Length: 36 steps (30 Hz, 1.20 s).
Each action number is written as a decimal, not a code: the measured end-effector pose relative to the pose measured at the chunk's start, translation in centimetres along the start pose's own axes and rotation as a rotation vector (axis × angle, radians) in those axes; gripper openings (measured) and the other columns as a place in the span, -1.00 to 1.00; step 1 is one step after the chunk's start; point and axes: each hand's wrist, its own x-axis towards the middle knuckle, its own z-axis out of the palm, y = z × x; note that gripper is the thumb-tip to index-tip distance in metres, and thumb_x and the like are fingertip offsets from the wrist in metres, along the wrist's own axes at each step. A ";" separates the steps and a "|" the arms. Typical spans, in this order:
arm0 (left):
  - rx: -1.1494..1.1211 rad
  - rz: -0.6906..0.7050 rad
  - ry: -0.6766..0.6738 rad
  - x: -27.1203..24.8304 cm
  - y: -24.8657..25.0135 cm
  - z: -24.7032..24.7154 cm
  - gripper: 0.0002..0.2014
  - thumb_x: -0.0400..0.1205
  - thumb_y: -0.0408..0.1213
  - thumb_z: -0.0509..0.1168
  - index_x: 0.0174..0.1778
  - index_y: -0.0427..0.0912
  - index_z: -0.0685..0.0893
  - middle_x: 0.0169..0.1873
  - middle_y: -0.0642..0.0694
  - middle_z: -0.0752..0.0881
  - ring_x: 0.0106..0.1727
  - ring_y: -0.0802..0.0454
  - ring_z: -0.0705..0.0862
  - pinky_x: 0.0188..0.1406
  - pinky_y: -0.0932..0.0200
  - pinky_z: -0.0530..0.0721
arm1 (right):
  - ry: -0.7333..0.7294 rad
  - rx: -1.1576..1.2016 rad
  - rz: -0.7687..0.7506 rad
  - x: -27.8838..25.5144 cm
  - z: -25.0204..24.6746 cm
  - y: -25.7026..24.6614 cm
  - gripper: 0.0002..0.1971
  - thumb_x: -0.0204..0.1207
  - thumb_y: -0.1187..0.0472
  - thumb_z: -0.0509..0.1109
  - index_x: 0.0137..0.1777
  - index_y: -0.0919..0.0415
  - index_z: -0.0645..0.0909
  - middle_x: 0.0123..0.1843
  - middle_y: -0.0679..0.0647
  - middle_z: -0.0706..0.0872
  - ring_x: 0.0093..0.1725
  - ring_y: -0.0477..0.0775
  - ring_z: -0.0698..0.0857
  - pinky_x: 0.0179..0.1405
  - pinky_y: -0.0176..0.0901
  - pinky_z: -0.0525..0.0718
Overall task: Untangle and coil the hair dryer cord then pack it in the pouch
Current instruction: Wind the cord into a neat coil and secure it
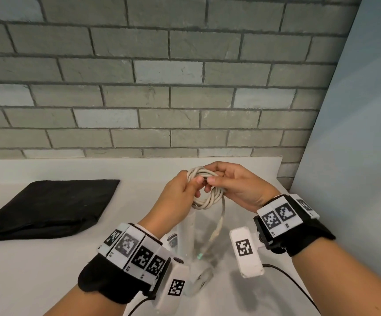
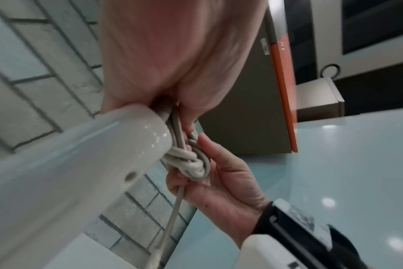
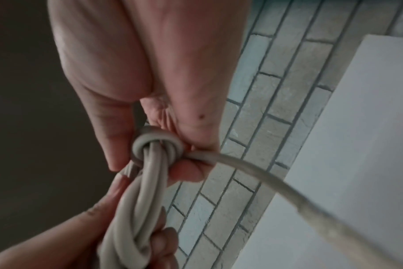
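Fingers of both hands are curled round the coiled cord: from the head view, the left hand grips the coil's left side, the right hand pinches its top, and the white hair dryer hangs near, below them. A black pouch lies flat to the left on the table, unfilled.

From the left wrist, a turn of cord binds the loops.

From the right wrist, that wrap looks snug, so coiling seems nearly finished; packing remains.
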 end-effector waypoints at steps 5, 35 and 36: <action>-0.219 -0.060 -0.050 -0.3 0.0 0.1 -0.75 0.67 -0.18 0.11 -0.33 -0.05 0.52 -0.44 0.02 0.50 -0.56 0.30 0.42 -0.58 0.47 0.36 | 0.124 -0.210 -0.119 -0.5 0.1 0.0 -0.79 0.47 0.44 0.33 0.07 0.22 0.55 -0.12 0.09 0.61 -0.13 -0.09 0.62 -0.04 -0.25 0.61; -0.061 0.178 0.051 -0.5 -0.7 1.0 -0.76 0.69 -0.13 0.00 -0.26 0.01 0.46 -0.38 0.11 0.54 -0.38 0.39 0.53 -0.32 0.49 0.46 | 0.206 -1.015 -0.186 -1.4 2.7 -2.3 -0.94 0.48 0.28 0.36 -0.20 0.21 0.55 -0.36 -0.13 0.52 -0.37 -0.19 0.48 -0.35 -0.46 0.38; -0.045 0.197 0.011 -0.7 -0.6 1.0 -0.77 0.68 -0.11 0.00 -0.24 -0.03 0.45 -0.39 0.11 0.52 -0.39 0.38 0.52 -0.33 0.50 0.46 | 0.225 -0.989 -0.154 -1.4 2.6 -2.4 -0.92 0.49 0.24 0.35 -0.21 0.21 0.55 -0.40 -0.13 0.53 -0.41 -0.18 0.48 -0.38 -0.42 0.41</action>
